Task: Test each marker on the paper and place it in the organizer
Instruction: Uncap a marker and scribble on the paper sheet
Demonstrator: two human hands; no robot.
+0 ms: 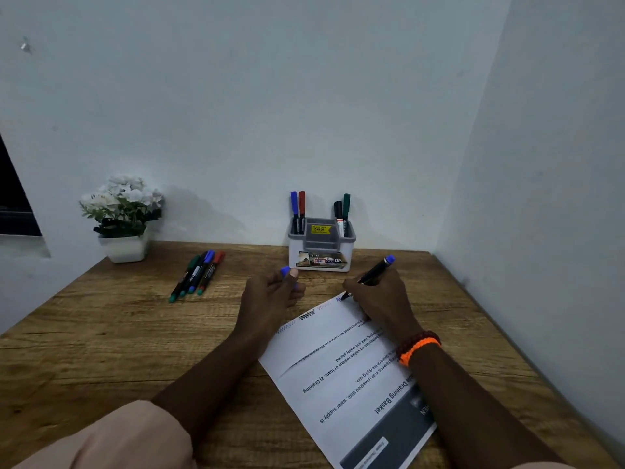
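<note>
On the wooden desk (118, 333) by the pale wall, your right hand (382, 299) grips a blue marker (370, 275), tip on the paper (338, 374), while your left hand (270, 296) pinches its blue cap (285, 271).

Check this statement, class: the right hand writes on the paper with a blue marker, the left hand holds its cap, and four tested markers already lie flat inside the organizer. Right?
Not quite. The head view shows the four markers standing upright in the organizer, not lying flat. The rest holds: the right hand writes on the paper with the blue marker, and the left hand holds the cap.
</note>
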